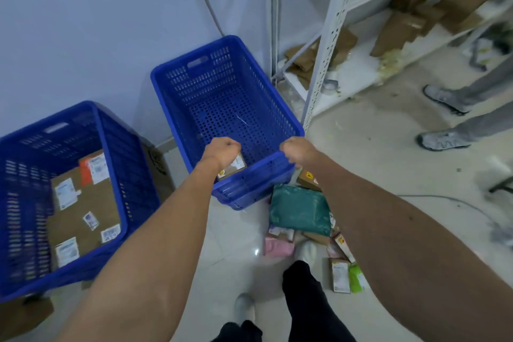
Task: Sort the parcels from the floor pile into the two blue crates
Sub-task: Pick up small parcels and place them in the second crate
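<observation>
Two blue crates: left crate (109, 158) held labelled parcels (83, 203), right crate (263, 97) one small box (236, 165) beneath the left hand (222, 151). Both hands' fingers were curled, grip unclear. Floor pile (299, 212) lay below-right, nearest the right hand (298, 151).

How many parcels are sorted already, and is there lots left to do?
Some is done: the left crate holds several labelled cardboard parcels. The right crate has just one small brown parcel, under the left hand; the right hand is curled by its rim, and I cannot tell what either grips. Left: the floor pile, with a green mailer, a pink parcel and small boxes.
</observation>
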The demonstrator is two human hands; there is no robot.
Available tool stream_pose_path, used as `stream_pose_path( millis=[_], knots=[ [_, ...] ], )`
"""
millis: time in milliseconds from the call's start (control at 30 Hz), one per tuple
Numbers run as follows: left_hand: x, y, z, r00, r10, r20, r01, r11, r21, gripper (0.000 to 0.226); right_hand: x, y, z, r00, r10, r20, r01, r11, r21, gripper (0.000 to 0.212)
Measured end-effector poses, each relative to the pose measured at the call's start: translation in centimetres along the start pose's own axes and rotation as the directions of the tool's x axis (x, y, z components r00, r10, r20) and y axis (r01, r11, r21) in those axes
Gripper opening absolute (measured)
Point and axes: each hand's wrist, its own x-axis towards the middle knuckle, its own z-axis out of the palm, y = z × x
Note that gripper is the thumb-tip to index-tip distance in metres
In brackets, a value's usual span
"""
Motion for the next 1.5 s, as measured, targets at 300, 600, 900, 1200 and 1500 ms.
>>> stream_pose_path(
  millis=[300, 600, 900, 1200, 1500],
  knots=[
    [-9.6, -3.5, -0.4, 0.975, 0.15, 0.164, -0.147, 0.989, -0.027, 0.015, -12.8, 4.6, 4.1, 0.986, 0.089, -0.143, -0.022, 0.912, 0.41, 0.04],
    [-17.7, -5.0, 4.0, 0.919, 0.244, 0.309, -0.267, 0.963, 0.034, 0.012, -23.0, 11.5, 6.7, 0.953, 0.162, -0.255, -0.034, 0.897, 0.44, 0.024],
    [-22.3, -6.4, 13.8, 0.871, 0.227, 0.437, -0.302, 0.947, 0.112, 0.013, -28.9, 22.7, 4.7, 0.903, 0.296, -0.313, -0.116, 0.867, 0.485, 0.021],
    [-27.7, -6.7, 27.6, 0.849, 0.144, 0.508, -0.262, 0.95, 0.169, 0.01, -30.7, 38.8, 1.1, 0.887, 0.42, -0.194, -0.286, 0.828, 0.483, 0.015],
    [-27.2, -12.7, 40.6, 0.885, -0.018, 0.466, -0.089, 0.975, 0.206, 0.015, -25.6, 54.9, 1.1, 0.86, 0.508, -0.057, -0.446, 0.8, 0.402, 0.013]
  ],
)
